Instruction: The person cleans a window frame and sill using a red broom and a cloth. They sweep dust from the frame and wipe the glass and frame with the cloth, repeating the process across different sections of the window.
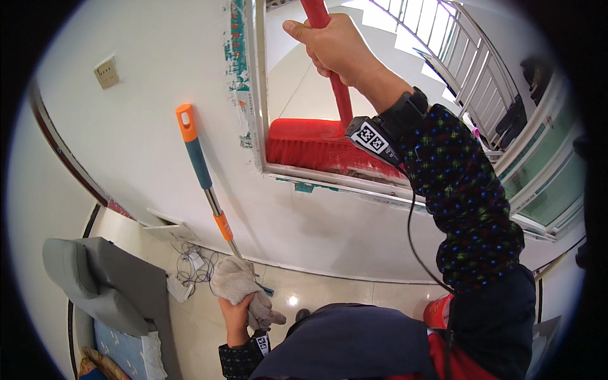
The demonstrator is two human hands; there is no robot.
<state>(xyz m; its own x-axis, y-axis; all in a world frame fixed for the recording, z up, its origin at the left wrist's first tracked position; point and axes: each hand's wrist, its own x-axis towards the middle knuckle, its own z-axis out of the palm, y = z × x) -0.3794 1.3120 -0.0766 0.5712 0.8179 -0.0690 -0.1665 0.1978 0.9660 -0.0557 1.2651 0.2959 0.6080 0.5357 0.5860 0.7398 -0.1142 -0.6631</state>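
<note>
My right hand (337, 50) grips the red handle (341, 97) of a brush with its fingers wrapped round it. The red bristles of the brush head (306, 137) rest along the bottom track of a white window frame (332, 178), near its left corner. Dark dirt lies in the track beside the bristles. Lower down, at the left of my body, my left hand (236, 317) holds a bunched greyish-beige cloth (235, 282) that hides most of the fingers.
A mop pole (199, 164) with orange and teal grips leans against the white wall. Tangled cables (192, 261) lie on the tiled floor beside a grey sofa (123, 270). A red bucket (438, 311) stands at right. Sliding glass panes (546, 175) fill the window's right side; stairs with a metal railing (484, 71) lie beyond.
</note>
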